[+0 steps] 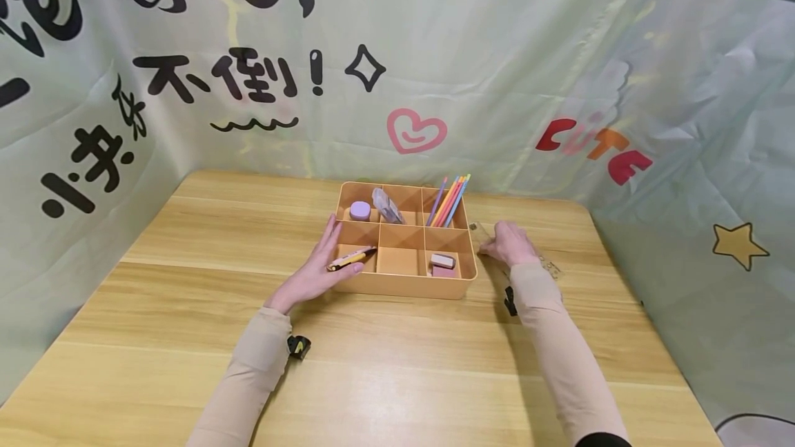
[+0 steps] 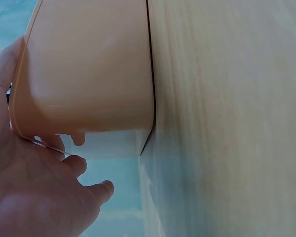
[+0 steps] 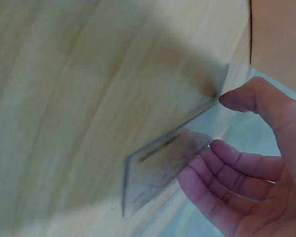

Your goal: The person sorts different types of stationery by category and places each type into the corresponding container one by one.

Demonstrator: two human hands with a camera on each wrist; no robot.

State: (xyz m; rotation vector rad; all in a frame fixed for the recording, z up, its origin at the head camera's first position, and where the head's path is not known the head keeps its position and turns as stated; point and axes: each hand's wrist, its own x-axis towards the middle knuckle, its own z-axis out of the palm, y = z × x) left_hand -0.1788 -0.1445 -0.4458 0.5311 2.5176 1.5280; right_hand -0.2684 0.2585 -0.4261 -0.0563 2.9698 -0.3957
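Note:
My left hand (image 1: 313, 278) rests against the left front corner of a tan desk organizer (image 1: 397, 287), its fingers extended along the side and its thumb by the front rim. Beside that thumb, pens (image 1: 352, 259) lean in the front left compartment. On the right of the organizer, my right hand (image 1: 514, 245) pinches a clear ruler (image 3: 158, 173) between thumb and fingers, low over the table. Part of the ruler is hidden by the hand in the head view. The left wrist view shows the organizer's outer wall (image 2: 89, 69) close by.
The organizer's back compartments hold a purple-lidded item (image 1: 359, 210), a pale purple item (image 1: 388, 205) and several coloured pencils (image 1: 448, 202). Two eraser-like blocks (image 1: 443, 266) sit at the front right. Printed cloth (image 1: 497, 40) hangs around the wooden table (image 1: 385, 378).

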